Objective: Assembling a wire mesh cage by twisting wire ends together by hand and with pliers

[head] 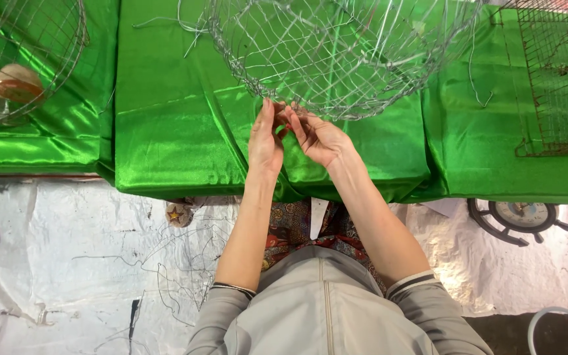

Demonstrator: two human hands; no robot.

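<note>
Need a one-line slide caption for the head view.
Both hands, left hand and right hand, work the near rim of a wire basket on a green cloth.

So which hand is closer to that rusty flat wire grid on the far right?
Right hand: it works the round wire basket's rim, nearer the rusty grid. The left hand sits just beyond it, farther away.

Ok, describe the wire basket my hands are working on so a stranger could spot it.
On the green satin tablecloth, look top centre: the round silvery wire-mesh basket, its rim pinched by both hands. Unlike the rusty rectangular wire cage at right, it is round and shiny.
</note>
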